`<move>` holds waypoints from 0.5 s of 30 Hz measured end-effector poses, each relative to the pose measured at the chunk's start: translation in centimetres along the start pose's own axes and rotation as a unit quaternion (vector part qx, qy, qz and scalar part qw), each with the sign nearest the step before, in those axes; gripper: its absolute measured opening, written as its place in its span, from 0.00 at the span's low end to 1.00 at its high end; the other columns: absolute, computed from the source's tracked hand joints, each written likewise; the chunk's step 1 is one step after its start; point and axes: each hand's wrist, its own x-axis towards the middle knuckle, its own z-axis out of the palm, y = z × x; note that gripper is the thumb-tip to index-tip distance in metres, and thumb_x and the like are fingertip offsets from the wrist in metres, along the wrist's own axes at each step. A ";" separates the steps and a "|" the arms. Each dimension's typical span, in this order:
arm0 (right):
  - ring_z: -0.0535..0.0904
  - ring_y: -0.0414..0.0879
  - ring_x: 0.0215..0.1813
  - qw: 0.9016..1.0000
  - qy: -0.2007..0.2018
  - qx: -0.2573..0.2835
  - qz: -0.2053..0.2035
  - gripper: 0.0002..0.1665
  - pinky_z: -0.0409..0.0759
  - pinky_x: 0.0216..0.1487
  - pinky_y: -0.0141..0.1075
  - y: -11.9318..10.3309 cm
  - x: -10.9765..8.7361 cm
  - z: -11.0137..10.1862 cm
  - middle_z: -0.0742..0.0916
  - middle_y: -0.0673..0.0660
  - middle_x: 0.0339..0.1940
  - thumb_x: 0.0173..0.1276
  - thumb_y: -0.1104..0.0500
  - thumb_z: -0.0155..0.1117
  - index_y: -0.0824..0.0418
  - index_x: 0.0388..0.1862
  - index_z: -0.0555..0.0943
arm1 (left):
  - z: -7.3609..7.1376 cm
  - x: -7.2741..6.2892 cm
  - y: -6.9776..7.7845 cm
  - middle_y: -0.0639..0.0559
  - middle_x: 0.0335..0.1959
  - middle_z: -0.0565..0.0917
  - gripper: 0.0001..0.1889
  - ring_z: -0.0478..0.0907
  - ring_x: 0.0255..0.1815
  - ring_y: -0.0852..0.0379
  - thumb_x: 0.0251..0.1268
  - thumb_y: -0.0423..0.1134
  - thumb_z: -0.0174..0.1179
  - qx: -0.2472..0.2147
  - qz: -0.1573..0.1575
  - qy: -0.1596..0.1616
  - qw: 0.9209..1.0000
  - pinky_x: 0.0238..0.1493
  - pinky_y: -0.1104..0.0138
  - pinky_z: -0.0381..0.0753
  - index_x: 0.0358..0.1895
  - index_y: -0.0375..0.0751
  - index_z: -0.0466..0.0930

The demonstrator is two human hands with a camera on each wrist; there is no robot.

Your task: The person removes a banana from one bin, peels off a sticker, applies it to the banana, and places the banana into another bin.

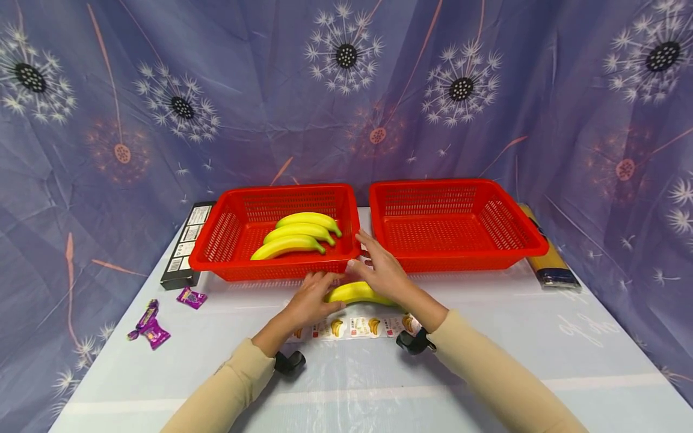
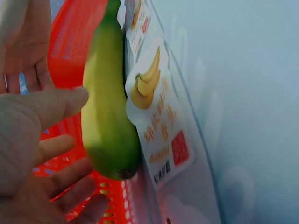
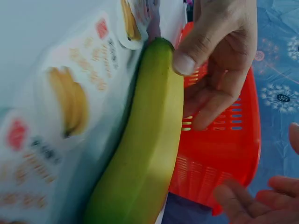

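A yellow banana with greenish ends (image 1: 357, 293) lies on the table in front of the left basket. My left hand (image 1: 312, 299) is at its left end, fingers loosely bent; in the left wrist view the thumb (image 2: 70, 100) overlaps the banana's side. Above the banana's right part, my right hand (image 1: 381, 270) is spread, its fingertips close to the left basket's corner. In the right wrist view its fingers (image 3: 243, 203) stand apart from the peel. A strip of banana-picture stickers (image 1: 354, 328) runs along the near side of the banana.
Three bananas (image 1: 300, 231) lie in the left red basket (image 1: 271, 273). To its right stands a second red basket (image 1: 460, 263). A black box (image 1: 181, 270) and purple-wrapped sweets (image 1: 154, 334) are at the left, a yellow-brown package (image 1: 549, 261) at the right. A patterned curtain (image 1: 271, 108) hangs behind.
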 end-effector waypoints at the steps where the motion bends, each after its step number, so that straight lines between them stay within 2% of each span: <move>1: 0.78 0.56 0.60 1.000 0.005 0.008 -0.007 0.37 0.78 0.55 0.45 0.1 -0.5 -0.3 0.64 0.57 0.75 0.67 0.52 0.60 0.59 0.72 0.61 | 0.0 -0.2 0.1 0.44 0.49 0.78 0.28 0.67 0.48 0.49 0.52 0.43 0.69 0.008 0.008 0.015 1.000 0.47 0.57 0.69 0.58 0.45 0.74; 4: 0.82 0.54 0.54 0.999 0.031 0.020 -0.027 0.32 0.80 0.52 0.43 0.5 -2.1 -1.6 0.73 0.56 0.68 0.66 0.55 0.61 0.58 0.68 0.67 | 0.2 -0.5 0.8 0.44 0.47 0.77 0.27 0.66 0.47 0.49 0.51 0.42 0.69 0.023 0.047 0.058 0.997 0.46 0.58 0.67 0.57 0.44 0.75; 8: 0.81 0.49 0.50 0.998 0.054 0.004 -0.040 0.27 0.81 0.49 0.43 1.6 -4.9 -3.6 0.80 0.52 0.56 0.64 0.55 0.63 0.56 0.62 0.72 | 1.1 -0.7 2.2 0.46 0.47 0.77 0.25 0.66 0.48 0.50 0.51 0.41 0.69 0.032 0.099 0.083 0.991 0.49 0.58 0.66 0.55 0.44 0.76; 12: 0.80 0.42 0.48 0.996 0.059 -0.034 -0.049 0.25 0.80 0.47 0.40 3.3 -7.8 -5.1 0.82 0.51 0.50 0.62 0.57 0.66 0.55 0.59 0.74 | 2.2 -0.8 4.0 0.50 0.47 0.77 0.22 0.67 0.48 0.52 0.53 0.42 0.67 0.048 0.134 0.073 0.987 0.51 0.59 0.68 0.53 0.45 0.77; 15: 0.79 0.43 0.47 0.995 0.065 -0.062 -0.051 0.24 0.80 0.46 0.39 4.9 -9.6 -6.0 0.83 0.51 0.48 0.61 0.59 0.67 0.55 0.56 0.76 | 3.0 -0.7 5.2 0.51 0.46 0.77 0.20 0.67 0.48 0.54 0.54 0.42 0.65 0.057 0.147 0.051 0.986 0.51 0.61 0.67 0.52 0.47 0.79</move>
